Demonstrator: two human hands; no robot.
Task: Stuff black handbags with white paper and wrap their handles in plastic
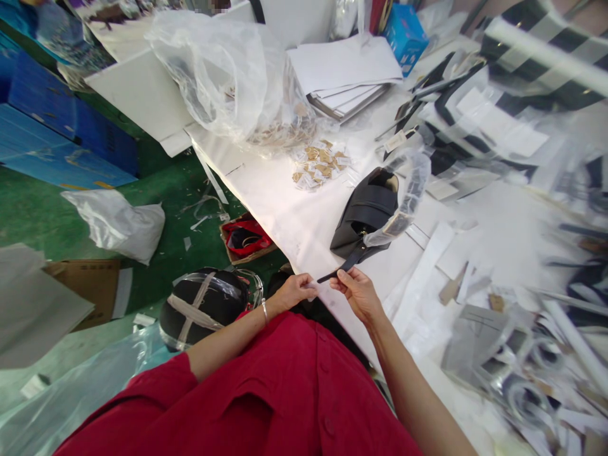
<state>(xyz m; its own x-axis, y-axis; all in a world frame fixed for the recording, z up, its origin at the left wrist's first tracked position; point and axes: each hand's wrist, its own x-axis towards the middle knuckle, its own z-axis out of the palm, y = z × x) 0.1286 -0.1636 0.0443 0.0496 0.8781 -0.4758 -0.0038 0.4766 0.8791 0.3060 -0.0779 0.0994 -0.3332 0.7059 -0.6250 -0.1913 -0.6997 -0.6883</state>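
A black handbag point(368, 212) stands on the table near its front edge, its handle point(411, 190) wrapped in clear plastic. From the bag's near side a black strap point(350, 261) reaches toward me. My right hand point(358, 294) pinches this strap between thumb and fingers, close to its end. The strap's tip sticks out to the left, toward my left hand point(297, 291). That hand is closed in a pinch just beyond the tip, at the table's edge; a small pale bit shows at its fingertips, too small to name.
Tan tags point(320, 164) lie in a pile behind the bag, beside a large clear plastic bag point(228, 82). White sheets point(344, 66) are stacked farther back. Tape rolls point(527, 399) and scraps crowd the right side. On the floor are a taped black bundle point(204, 307) and blue boxes point(61, 120).
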